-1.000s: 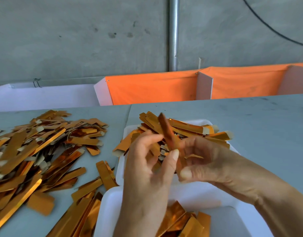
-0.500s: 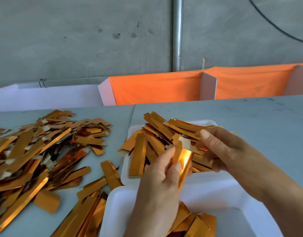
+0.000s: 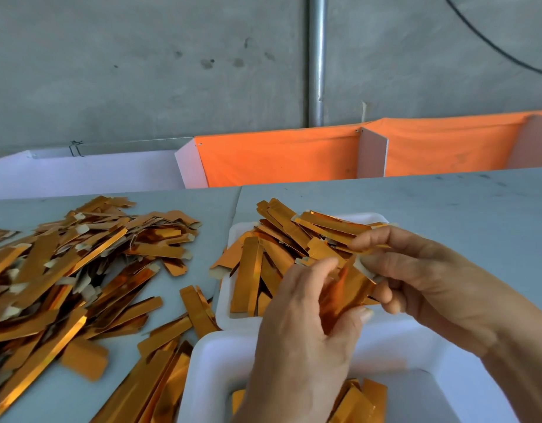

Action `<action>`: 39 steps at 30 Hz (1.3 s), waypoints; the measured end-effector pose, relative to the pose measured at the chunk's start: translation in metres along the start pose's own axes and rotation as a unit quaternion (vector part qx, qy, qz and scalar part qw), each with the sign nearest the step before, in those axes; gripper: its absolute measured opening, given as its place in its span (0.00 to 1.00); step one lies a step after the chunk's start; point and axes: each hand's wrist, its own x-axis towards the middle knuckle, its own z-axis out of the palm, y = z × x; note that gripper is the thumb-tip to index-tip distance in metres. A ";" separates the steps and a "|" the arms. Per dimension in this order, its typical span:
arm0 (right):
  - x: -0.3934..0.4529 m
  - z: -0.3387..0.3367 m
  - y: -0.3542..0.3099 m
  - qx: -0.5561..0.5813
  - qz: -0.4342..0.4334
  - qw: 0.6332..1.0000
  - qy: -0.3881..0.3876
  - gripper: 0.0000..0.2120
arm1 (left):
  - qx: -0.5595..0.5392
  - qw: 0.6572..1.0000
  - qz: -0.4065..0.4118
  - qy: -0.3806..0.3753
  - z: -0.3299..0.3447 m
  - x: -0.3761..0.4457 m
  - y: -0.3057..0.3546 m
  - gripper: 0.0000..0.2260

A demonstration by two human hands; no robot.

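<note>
left hand and right hand fingers clamped on one shiny orange-gold foil strip above the far white foam tray. the near white foam tray holds few and a big loose pile of strips lies by the grey counter's left edge, so probably most is left.

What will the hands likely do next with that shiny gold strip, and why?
Probably the right hand tugs the pale end of the gold strip while the left hand holds firm: both pinch it, slanted, above the near white tray.
</note>
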 end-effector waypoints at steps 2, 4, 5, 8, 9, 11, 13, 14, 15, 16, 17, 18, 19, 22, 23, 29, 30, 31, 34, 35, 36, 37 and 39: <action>0.000 -0.002 -0.001 0.009 0.007 1.000 -0.015 0.10 | 0.016 0.999 0.025 0.011 -0.001 0.000 0.001 0.17; -0.001 -0.004 -0.004 0.013 0.020 0.999 -0.039 0.13 | 0.014 0.999 0.034 0.014 -0.003 0.001 0.003 0.13; -0.002 -0.006 -0.004 0.013 0.026 0.998 -0.050 0.14 | 0.007 0.999 0.035 0.012 -0.003 0.001 0.003 0.12; -0.004 -0.009 -0.007 -0.006 0.028 0.997 -0.071 0.12 | -0.011 0.999 0.035 -0.008 -0.005 0.002 0.006 0.11; -0.004 -0.011 -0.007 -0.014 0.024 0.997 -0.074 0.13 | -0.022 0.999 0.031 -0.014 -0.005 0.002 0.006 0.11; -0.005 -0.013 -0.007 -0.023 0.017 0.997 -0.078 0.17 | -0.061 0.998 0.013 -0.022 -0.006 0.003 0.005 0.11; -0.005 -0.014 -0.007 -0.027 0.000 0.995 -0.092 0.16 | -0.099 0.995 -0.009 -0.027 -0.008 0.002 0.003 0.11; -0.006 -0.014 -0.008 -0.033 -0.011 0.994 -0.101 0.17 | -0.117 0.993 -0.017 -0.030 -0.009 0.002 0.003 0.11; -0.007 -0.014 -0.008 -0.041 -0.021 0.993 -0.106 0.18 | -0.135 0.990 -0.022 -0.034 -0.010 0.002 0.002 0.11; -0.007 -0.014 -0.009 -0.050 -0.031 0.992 -0.108 0.19 | -0.148 0.988 -0.023 -0.039 -0.011 0.002 0.001 0.12; -0.007 -0.013 -0.009 -0.061 -0.040 0.992 -0.108 0.21 | -0.156 0.986 -0.021 -0.045 -0.012 0.003 0.001 0.12; -0.007 -0.013 -0.009 -0.072 -0.048 0.990 -0.107 0.23 | -0.161 0.986 -0.020 -0.050 -0.012 0.003 0.001 0.13; -0.007 -0.013 -0.009 -0.081 -0.057 0.989 -0.107 0.24 | -0.162 0.985 -0.018 -0.053 -0.013 0.003 0.001 0.13; -0.008 -0.013 -0.011 -0.097 -0.068 0.986 -0.117 0.24 | -0.168 0.984 -0.013 -0.055 -0.013 0.003 0.000 0.14; -0.009 -0.014 -0.011 -0.099 -0.066 0.985 -0.127 0.23 | -0.175 0.983 -0.013 -0.056 -0.014 0.003 0.000 0.15; -0.010 -0.015 -0.012 -0.127 -0.078 0.981 -0.124 0.14 | -0.185 0.980 0.005 -0.066 -0.015 0.004 -0.001 0.16; -0.010 -0.014 -0.012 -0.134 -0.084 0.981 -0.116 0.13 | -0.181 0.981 0.008 -0.068 -0.015 0.004 -0.001 0.16; -0.010 -0.012 -0.012 -0.137 -0.089 0.981 -0.109 0.11 | -0.174 0.982 0.013 -0.069 -0.015 0.004 -0.002 0.15; -0.010 -0.008 -0.012 -0.148 -0.097 0.980 -0.091 0.05 | -0.143 0.988 0.029 -0.050 -0.016 0.004 -0.001 0.14; -0.010 -0.007 -0.012 -0.153 -0.098 0.980 -0.084 0.03 | -0.130 0.990 0.033 -0.043 -0.016 0.004 -0.001 0.14; -0.010 -0.005 -0.012 -0.155 -0.100 0.980 -0.076 0.02 | -0.116 0.992 0.036 -0.040 -0.016 0.003 -0.001 0.15; -0.010 -0.004 -0.012 -0.161 -0.102 0.979 -0.069 0.02 | -0.100 0.993 0.039 -0.040 -0.016 0.003 -0.001 0.16; -0.010 0.000 -0.011 -0.182 -0.100 0.976 -0.061 0.03 | -0.067 0.996 0.048 -0.041 -0.015 0.003 -0.002 0.18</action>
